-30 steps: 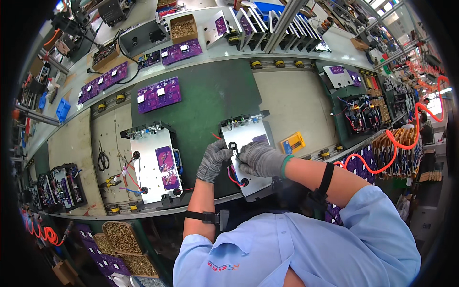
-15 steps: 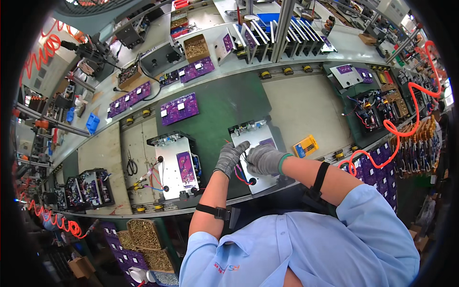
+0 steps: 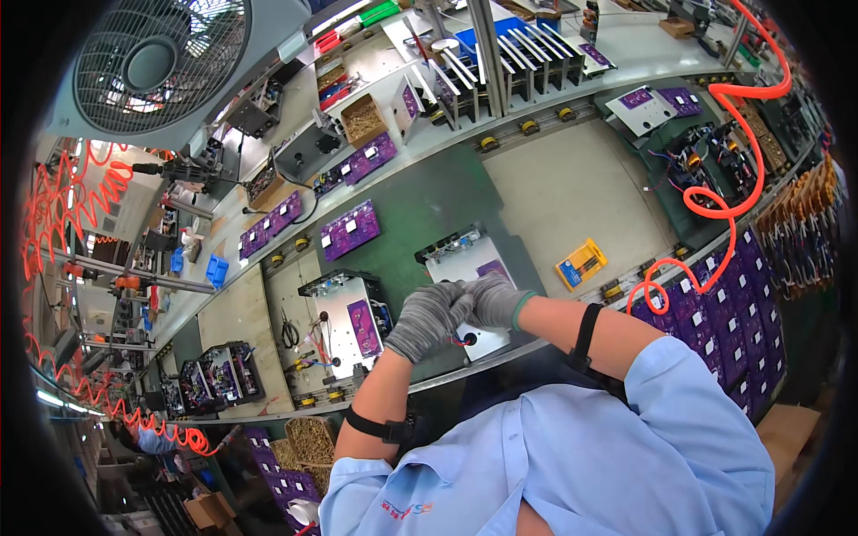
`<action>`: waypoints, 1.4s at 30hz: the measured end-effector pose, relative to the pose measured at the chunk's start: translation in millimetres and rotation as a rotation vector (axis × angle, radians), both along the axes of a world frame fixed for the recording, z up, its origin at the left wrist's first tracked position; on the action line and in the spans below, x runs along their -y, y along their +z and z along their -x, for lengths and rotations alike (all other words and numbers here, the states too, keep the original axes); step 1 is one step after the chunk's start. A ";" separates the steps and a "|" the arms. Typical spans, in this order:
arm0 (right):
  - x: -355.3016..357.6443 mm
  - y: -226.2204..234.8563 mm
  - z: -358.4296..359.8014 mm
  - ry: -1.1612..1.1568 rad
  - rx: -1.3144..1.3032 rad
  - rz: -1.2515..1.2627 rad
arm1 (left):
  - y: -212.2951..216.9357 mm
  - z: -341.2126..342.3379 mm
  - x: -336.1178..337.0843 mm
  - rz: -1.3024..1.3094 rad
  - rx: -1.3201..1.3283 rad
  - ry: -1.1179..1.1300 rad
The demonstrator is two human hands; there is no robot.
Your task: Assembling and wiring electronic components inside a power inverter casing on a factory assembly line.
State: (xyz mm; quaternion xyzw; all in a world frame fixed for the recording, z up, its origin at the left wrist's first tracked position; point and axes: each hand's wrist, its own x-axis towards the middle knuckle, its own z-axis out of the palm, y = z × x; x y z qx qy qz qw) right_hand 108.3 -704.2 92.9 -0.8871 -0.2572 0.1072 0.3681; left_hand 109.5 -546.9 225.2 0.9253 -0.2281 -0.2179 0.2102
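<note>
Gray knit-gloved hands (image 3: 429, 316) over flat silvery panel (image 3: 454, 265)

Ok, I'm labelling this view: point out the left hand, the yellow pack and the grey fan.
Left hand (image 3: 429, 318), head view: its gloved back.
Yellow pack (image 3: 582, 264), head view: middle of its face.
Grey fan (image 3: 150, 62), head view: hub of its grille.

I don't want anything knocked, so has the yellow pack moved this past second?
No: the yellow pack sits in the same place beside the near rollers; it's the view that shifted.
</note>
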 end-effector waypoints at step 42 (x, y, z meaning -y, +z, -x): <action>-97.2 138.0 71.0 -0.377 0.030 0.069 | -169.9 100.5 -508.5 1.159 -0.026 1.761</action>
